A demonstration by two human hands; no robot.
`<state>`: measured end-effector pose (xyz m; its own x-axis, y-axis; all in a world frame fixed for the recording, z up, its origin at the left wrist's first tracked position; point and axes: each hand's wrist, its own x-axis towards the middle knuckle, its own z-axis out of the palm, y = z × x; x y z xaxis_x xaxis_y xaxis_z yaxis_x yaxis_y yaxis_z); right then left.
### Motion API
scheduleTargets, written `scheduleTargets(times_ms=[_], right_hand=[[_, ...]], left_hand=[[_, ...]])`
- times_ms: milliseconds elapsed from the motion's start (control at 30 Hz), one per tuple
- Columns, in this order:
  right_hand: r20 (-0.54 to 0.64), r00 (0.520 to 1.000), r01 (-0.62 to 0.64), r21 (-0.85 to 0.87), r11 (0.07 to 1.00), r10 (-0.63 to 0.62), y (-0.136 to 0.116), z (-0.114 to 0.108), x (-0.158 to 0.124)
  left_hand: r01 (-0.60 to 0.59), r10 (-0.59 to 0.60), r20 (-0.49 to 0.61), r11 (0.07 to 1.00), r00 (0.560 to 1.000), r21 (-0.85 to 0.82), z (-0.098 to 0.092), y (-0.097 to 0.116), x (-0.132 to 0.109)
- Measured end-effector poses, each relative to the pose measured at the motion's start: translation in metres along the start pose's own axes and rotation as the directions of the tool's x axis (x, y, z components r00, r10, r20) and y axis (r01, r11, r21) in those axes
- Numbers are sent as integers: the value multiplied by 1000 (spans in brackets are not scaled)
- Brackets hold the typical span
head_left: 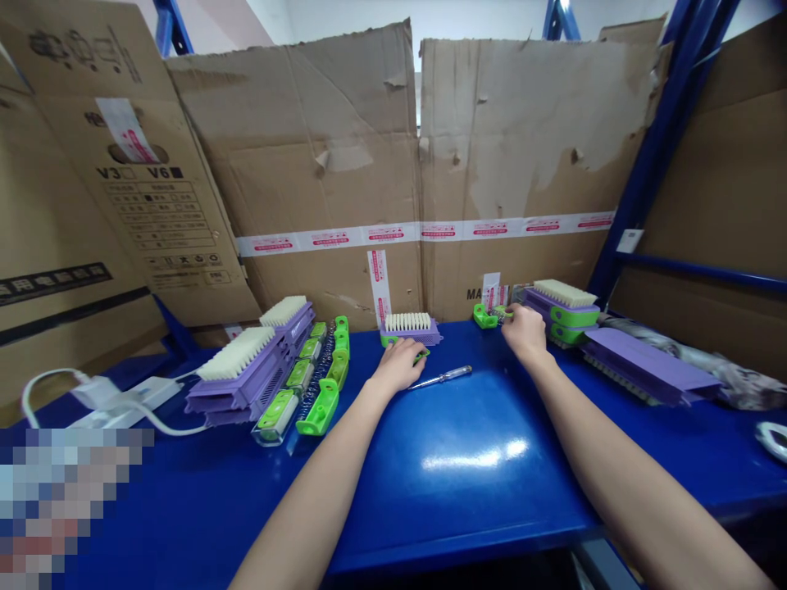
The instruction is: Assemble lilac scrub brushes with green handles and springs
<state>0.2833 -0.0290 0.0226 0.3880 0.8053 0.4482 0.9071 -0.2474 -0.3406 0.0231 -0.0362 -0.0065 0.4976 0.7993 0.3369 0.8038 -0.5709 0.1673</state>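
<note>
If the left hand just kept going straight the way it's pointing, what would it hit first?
Most likely the small purple brush with white bristles, right at the fingertips of the left hand; they may touch it. Behind stands the brown cardboard wall.

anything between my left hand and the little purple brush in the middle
Nothing visible. The left hand touches the purple brush at its front edge; the screwdriver lies beside the hand, not between them.
</note>
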Motion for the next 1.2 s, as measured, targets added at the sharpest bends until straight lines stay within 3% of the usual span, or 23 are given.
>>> scheduleTargets(times_ms=[67, 233, 467, 867, 1100, 1200], right_hand=[[25, 1000, -13, -10, 1000, 13, 2, 0, 0], [229, 972, -11, -162, 987, 48, 2, 1, -4], [70, 998, 2, -179, 984, 11, -1, 3, -7], [245, 969, 74, -237, 969, -14, 0, 3, -2], [247, 968, 103, -264, 959, -36, -1, 3, -1], [187, 980, 115, -241, 964, -71, -1, 3, -2]], left_hand=[[-3, 3, -2, 1000, 1000, 3, 1, 0, 0], [-2, 2, 0, 1000, 1000, 13, 0, 0, 0], [4, -4, 10, 1000, 1000, 20, 0, 1, 0], [-3, 2, 11, 1000, 1000, 18, 0, 0, 0], [-5, 4, 9, 1000, 1000, 23, 1, 0, 0], [-6, 6, 7, 1000, 1000, 24, 1, 0, 1]])
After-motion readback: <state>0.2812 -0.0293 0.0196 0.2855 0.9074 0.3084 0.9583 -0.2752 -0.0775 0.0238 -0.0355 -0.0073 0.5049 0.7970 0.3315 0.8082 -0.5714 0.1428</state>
